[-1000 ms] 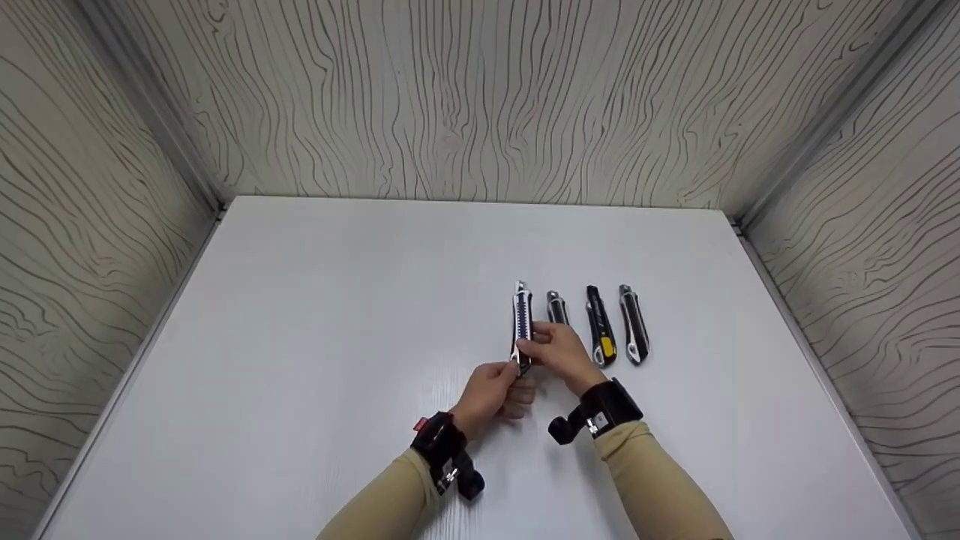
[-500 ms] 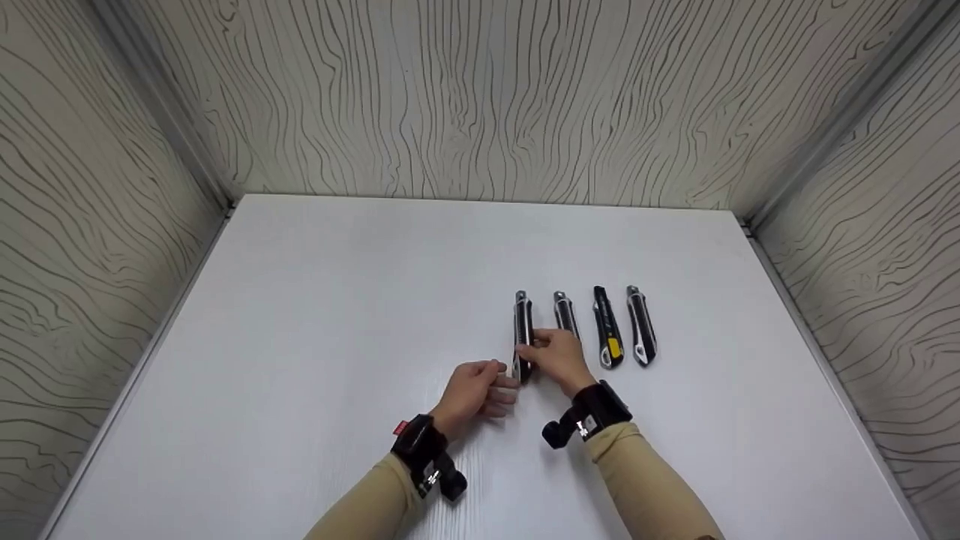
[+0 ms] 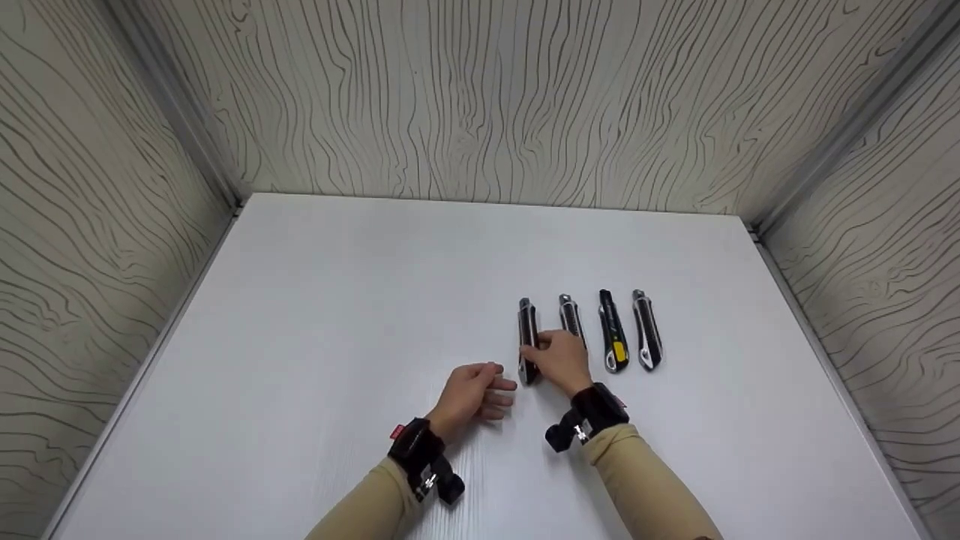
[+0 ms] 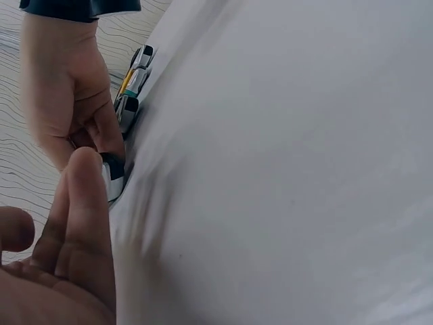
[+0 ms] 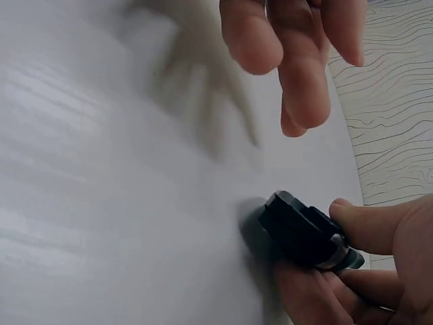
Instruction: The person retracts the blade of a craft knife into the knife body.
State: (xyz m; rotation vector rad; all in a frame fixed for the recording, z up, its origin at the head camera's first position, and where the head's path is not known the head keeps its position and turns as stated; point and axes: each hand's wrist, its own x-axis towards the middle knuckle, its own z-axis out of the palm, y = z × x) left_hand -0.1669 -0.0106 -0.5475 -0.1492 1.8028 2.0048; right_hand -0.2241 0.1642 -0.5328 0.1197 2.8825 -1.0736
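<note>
My right hand [image 3: 564,361] pinches the leftmost retractable utility knife [image 3: 527,326] between thumb and fingers, low over the white table. This knife is dark with silver edging, and its metal nose points away from me. The right wrist view shows the knife's rear end [image 5: 298,227] close above the surface, the thumb on one side and fingers on the other. Left of it, my left hand [image 3: 469,394] is held with relaxed, spread fingers and nothing in them. Partly behind my right hand lies a second silver-and-dark utility knife [image 3: 571,315].
Farther right lie a black utility knife with a yellow slider [image 3: 613,330] and another silver-and-dark one [image 3: 647,330], roughly parallel. The white table [image 3: 337,300] is enclosed by wood-grain patterned panels [image 3: 480,97] at the back and both sides.
The left hand has let go of the knife's near end and drawn back to the left. The right hand has turned the knife and lowered it beside the others.
</note>
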